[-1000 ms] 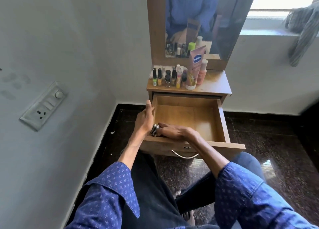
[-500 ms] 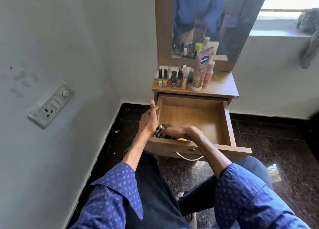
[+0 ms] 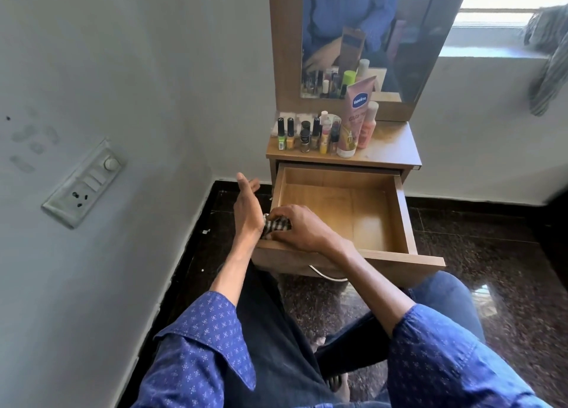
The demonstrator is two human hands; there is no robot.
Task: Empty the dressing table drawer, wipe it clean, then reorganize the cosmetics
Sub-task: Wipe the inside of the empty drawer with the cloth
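Striped cloth (image 3: 274,227) is lying bunched in the drawer (image 3: 403,211)'s near-left corner; it is looking soft, light and easily crumpled, best gripped by the bunched top. Right hand (image 3: 302,229) is clutching it, while left hand (image 3: 247,206) is hovering unclenched just outside the drawer's left wall. Nail-polish bottles (image 3: 305,135) and a Vaseline tube (image 3: 353,118) are standing on the tabletop behind the drawer, not obstructing.

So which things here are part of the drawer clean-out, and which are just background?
Part of the job:
open wooden drawer
striped black-and-white cloth under the right hand
left hand
row of small cosmetic bottles
pink lotion tube

Background:
white wall switch panel
mirror
striped cloth on windowsill
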